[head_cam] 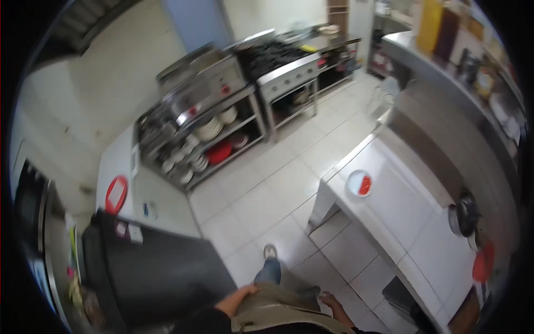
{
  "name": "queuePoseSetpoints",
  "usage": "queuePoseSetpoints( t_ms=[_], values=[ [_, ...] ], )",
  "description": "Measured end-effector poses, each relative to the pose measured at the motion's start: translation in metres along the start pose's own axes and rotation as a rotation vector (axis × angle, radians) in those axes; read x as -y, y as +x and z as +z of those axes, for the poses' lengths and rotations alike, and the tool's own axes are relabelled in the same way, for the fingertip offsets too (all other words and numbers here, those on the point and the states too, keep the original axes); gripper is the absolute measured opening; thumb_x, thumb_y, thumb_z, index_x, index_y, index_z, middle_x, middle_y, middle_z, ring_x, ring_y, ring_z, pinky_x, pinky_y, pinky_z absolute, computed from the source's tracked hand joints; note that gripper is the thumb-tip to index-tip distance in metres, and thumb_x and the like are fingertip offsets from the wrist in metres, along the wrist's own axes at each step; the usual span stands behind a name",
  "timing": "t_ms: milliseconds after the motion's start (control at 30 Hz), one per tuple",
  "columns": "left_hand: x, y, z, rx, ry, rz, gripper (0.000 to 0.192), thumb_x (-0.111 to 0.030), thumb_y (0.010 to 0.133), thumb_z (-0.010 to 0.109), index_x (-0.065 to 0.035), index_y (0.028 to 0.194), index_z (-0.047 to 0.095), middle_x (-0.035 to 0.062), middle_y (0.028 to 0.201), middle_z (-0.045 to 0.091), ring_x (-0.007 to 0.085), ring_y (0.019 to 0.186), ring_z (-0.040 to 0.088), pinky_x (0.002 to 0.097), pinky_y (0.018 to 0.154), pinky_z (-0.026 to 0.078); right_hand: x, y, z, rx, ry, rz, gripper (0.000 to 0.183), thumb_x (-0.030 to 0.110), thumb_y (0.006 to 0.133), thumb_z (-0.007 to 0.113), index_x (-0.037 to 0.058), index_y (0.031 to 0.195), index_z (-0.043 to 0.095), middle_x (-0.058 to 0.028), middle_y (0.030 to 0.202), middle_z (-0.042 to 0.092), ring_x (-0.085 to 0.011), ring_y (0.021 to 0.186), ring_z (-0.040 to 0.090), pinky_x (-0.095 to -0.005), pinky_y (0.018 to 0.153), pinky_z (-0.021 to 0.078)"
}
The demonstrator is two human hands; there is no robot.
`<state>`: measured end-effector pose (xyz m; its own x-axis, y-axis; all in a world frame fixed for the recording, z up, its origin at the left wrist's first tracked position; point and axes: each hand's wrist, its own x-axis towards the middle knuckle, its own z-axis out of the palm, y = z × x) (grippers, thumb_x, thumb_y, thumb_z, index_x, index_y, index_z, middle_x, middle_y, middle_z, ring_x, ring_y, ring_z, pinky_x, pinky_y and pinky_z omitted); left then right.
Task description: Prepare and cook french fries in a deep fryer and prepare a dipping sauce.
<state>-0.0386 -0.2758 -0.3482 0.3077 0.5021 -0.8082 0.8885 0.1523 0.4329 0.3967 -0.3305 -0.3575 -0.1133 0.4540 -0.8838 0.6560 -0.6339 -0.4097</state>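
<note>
My left hand (250,289) rests against the side of the brownish apron (275,307), near my thigh; whether it grips the cloth is unclear. On the other side of the apron, my right hand (328,299) hangs low with its fingers slightly curled, and nothing plain shows in it. A white plate (355,182) with a red, sliced-looking food (365,185) on it stands on the white tiled counter (388,208) to the right. Below me, one shoe (270,251) is on the tiled floor.
To the left are a large black bin or cabinet (167,275) and a white chest freezer (167,196) bearing a red oval tray (116,194). Ahead stand a steel griddle (204,85) above shelved dishes and a gas range (288,79). Dark pans (464,213) lie on the right counter.
</note>
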Motion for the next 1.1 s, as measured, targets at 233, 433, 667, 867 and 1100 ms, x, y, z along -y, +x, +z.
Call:
queuePoseSetpoints(
  t_ms=[233,433,667,867,1100],
  values=[
    [0.028,0.025,-0.125,0.042,-0.342,-0.131,0.049,-0.033,0.087,0.051,0.0003,0.123,0.048,0.0174,0.113,0.059,0.0336,0.096,0.059,0.0454,0.082,0.046,0.223,-0.01,-0.125,-0.005,0.106,-0.533,0.059,0.038,0.086,0.056,0.0029,0.131,0.039,-0.0183,0.12,0.052,-0.0271,0.106,0.052,-0.0361,0.09,0.0424],
    [-0.014,0.053,-0.261,0.066,-0.233,-0.07,0.045,-0.029,0.087,0.05,-0.003,0.123,0.047,0.0154,0.11,0.06,0.0307,0.094,0.06,0.0469,0.079,0.046,0.382,-0.361,-0.309,-0.156,0.005,-0.611,0.049,0.043,0.093,0.044,0.0088,0.129,0.044,-0.0107,0.12,0.053,-0.0198,0.105,0.053,-0.0333,0.094,0.0388],
    [-0.017,0.128,-0.322,0.084,-0.394,-0.205,0.035,-0.025,0.088,0.046,-0.0098,0.119,0.05,0.0098,0.098,0.063,0.0251,0.085,0.06,0.0458,0.069,0.046,0.438,-0.571,-0.416,-1.667,-0.365,-0.552,0.03,0.024,0.085,0.056,0.0059,0.109,0.057,-0.0105,0.081,0.063,-0.0215,0.07,0.059,-0.0319,0.066,0.0476],
    [-0.112,0.166,-0.349,0.14,-0.321,0.017,0.035,-0.024,0.087,0.045,-0.0104,0.118,0.051,0.0069,0.093,0.063,0.0194,0.078,0.059,0.04,0.065,0.045,0.434,-0.625,-0.587,-2.183,-0.47,-0.409,0.041,0.031,0.082,0.058,-0.0009,0.109,0.056,-0.0146,0.088,0.062,-0.0219,0.076,0.06,-0.0311,0.069,0.0474],
    [-0.195,0.185,-0.336,-0.083,-0.562,0.098,0.033,-0.014,0.081,0.049,-0.0062,0.113,0.056,0.0081,0.087,0.062,0.0159,0.069,0.059,0.0302,0.054,0.045,0.503,-0.652,-0.709,-2.074,-0.189,-0.118,0.037,0.03,0.078,0.06,-0.0012,0.097,0.065,-0.0175,0.085,0.067,-0.0259,0.076,0.065,-0.0357,0.071,0.0518]
  ],
)
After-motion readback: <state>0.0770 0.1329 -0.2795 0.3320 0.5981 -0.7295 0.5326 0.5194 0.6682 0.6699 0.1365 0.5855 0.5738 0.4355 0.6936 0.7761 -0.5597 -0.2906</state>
